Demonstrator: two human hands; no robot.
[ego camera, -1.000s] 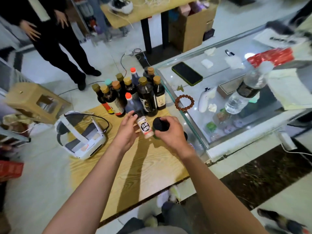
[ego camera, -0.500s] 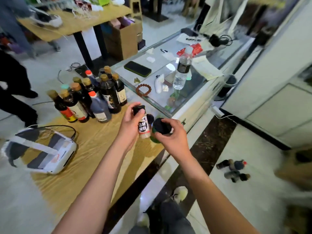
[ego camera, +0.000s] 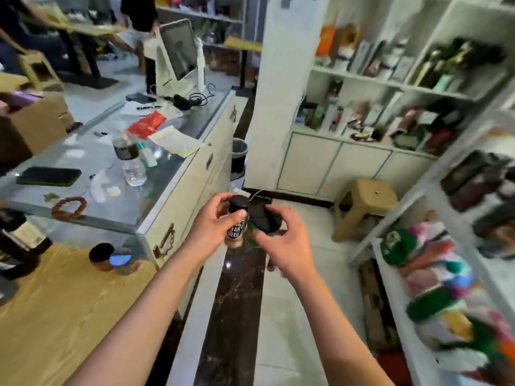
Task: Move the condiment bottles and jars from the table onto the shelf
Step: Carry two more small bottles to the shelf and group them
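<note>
Now 2 jars are carried: left hand (ego camera: 214,227) pinches the pepper jar (ego camera: 236,224), right hand (ego camera: 281,240) grips the green jar (ego camera: 263,218); both should be kept upright toward the shelf (ego camera: 390,240).

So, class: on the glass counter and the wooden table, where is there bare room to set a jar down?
Free: the wooden table nearest the camera, below the small jars. Also the glass counter right of the water bottle. Crowded: around the phone and beads.
</note>
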